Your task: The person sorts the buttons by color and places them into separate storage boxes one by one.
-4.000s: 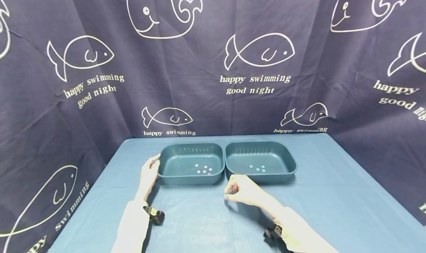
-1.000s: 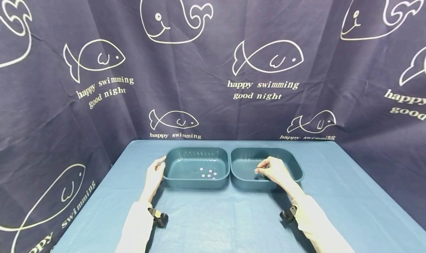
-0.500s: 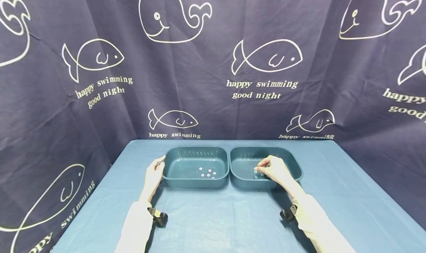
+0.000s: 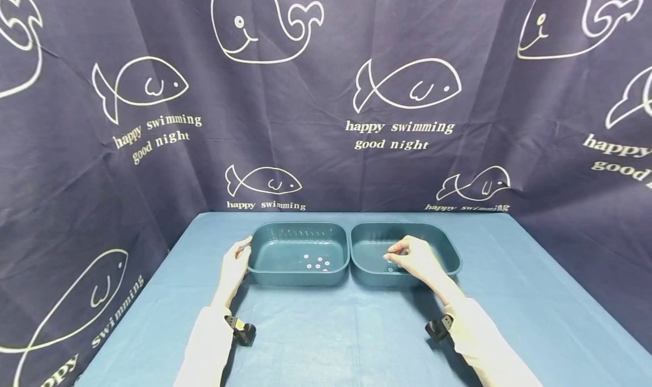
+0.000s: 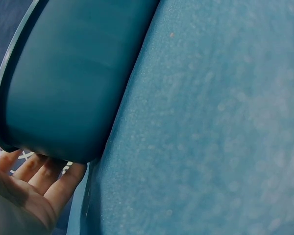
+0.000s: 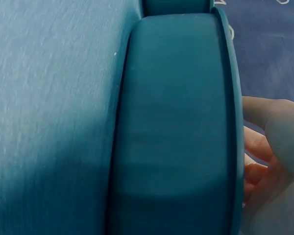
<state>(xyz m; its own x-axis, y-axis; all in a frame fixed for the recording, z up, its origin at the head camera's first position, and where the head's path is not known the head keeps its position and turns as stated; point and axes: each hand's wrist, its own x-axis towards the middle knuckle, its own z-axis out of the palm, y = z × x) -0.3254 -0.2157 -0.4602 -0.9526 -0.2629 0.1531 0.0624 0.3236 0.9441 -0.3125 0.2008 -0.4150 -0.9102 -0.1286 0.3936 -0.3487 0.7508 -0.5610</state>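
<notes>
Two blue-green rectangular bins stand side by side: a left bin and a right bin. My left hand rests at the left bin's outer end, its fingers touching the wall just below the rim. Inside the right bin, my right hand reaches over the near rim with thumb and forefinger slightly apart. I see nothing between them. Below its fingertips lie small teal button-like discs, partly covered by the hand. Several pinkish-white discs lie in the left bin.
A small pale disc lies on the blue tablecloth in front of the bins. A dark curtain with fish and whale drawings hangs behind the table. Each wrist carries a small black camera.
My right hand has moved from the tablecloth before the bins into the right bin, where it let go of a small disc. The left hand stays at its bin. The view has shifted slightly.
</notes>
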